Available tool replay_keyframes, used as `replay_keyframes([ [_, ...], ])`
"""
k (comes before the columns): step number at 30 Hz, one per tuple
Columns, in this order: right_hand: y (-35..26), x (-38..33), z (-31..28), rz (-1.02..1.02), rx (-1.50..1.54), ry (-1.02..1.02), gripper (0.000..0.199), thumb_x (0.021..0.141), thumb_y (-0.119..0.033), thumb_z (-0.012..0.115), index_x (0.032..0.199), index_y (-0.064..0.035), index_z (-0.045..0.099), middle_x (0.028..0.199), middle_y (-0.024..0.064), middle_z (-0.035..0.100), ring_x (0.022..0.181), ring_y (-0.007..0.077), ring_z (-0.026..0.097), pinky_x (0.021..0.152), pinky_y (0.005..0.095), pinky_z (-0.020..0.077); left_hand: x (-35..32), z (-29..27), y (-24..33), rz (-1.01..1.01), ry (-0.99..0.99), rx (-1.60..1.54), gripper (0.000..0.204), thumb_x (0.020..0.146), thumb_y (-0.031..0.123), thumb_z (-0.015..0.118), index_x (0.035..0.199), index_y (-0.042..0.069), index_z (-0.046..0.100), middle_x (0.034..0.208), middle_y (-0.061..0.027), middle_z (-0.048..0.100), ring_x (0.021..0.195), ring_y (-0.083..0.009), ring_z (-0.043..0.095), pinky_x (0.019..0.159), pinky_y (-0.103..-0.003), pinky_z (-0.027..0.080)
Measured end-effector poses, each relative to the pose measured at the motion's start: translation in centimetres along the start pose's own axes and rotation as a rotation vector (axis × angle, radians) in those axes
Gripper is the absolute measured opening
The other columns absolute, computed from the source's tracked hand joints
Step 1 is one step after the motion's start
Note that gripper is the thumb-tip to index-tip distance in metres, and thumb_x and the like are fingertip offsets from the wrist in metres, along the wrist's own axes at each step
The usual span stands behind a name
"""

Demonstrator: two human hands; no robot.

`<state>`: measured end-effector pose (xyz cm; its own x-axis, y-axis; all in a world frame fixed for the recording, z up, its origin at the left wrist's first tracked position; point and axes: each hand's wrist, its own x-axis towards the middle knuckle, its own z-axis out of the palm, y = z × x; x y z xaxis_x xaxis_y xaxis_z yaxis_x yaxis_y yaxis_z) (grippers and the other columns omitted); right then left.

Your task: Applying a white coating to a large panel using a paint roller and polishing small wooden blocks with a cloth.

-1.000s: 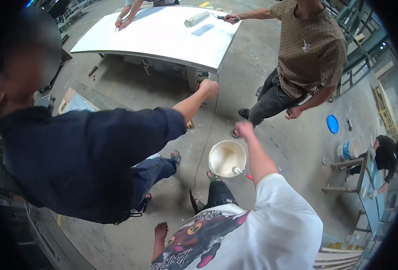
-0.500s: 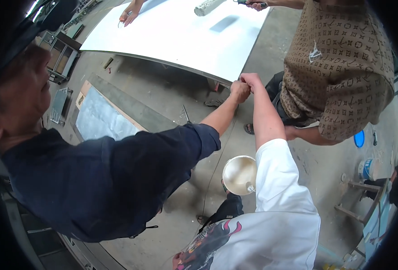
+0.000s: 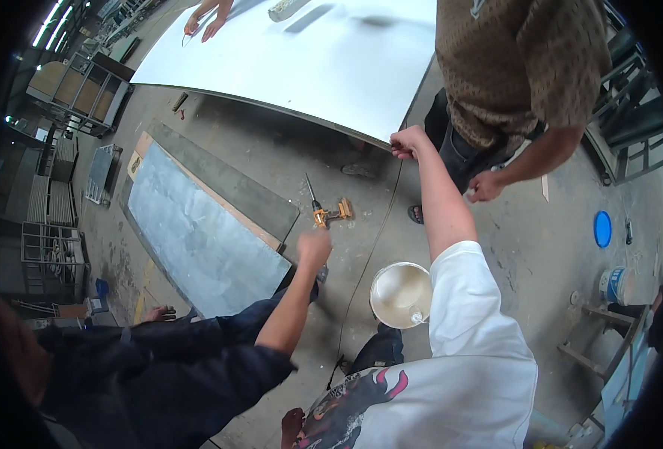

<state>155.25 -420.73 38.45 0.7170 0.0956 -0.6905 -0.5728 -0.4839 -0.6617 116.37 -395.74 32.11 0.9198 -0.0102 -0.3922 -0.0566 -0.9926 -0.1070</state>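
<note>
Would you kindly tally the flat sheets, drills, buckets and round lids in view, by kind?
Flat sheets: 2, white panel and grey sheet
Drills: 1, orange drill
Buckets: 2, white bucket and small pail
Round lids: 1, blue lid
Total: 6

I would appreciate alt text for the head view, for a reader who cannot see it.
The person's right hand is closed at the edge of a white panel. A co-worker's fist is raised nearby, beside a cream bucket; an orange drill lies on the floor.
</note>
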Motion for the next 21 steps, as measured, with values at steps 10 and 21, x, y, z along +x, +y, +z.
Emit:
replay_keyframes([
  [10, -1.7, -1.1, 6.3, -0.219, -0.058, 0.165, 0.018, 0.079, -0.013, 0.070, 0.069, 0.0016, 0.067, 0.063, 0.0085, 0.067, 0.052, 0.0144, 0.066, 0.045, 0.0282, 0.0518, -21.1, 7.6, -1.7, -0.597, -0.045, -0.519, 0.031, 0.090, 0.036, 0.071, 0.094, 0.006, 0.069, 0.099, -0.0149, 0.074, 0.081, -0.0237, 0.071, 0.068, -0.036, 0.052],
  [21, 12.1, -8.6, 11.3, -0.525, -0.411, 0.328, 0.036, 0.091, -0.029, 0.055, 0.103, 0.0018, 0.070, 0.105, 0.0279, 0.067, 0.101, 0.0445, 0.065, 0.090, 0.0524, 0.0514, -44.1, 12.3, 7.6, -0.907, -0.034, -1.074, 0.042, 0.093, 0.037, 0.068, 0.111, -0.001, 0.067, 0.101, -0.0161, 0.074, 0.083, -0.0229, 0.071, 0.074, -0.035, 0.054],
])
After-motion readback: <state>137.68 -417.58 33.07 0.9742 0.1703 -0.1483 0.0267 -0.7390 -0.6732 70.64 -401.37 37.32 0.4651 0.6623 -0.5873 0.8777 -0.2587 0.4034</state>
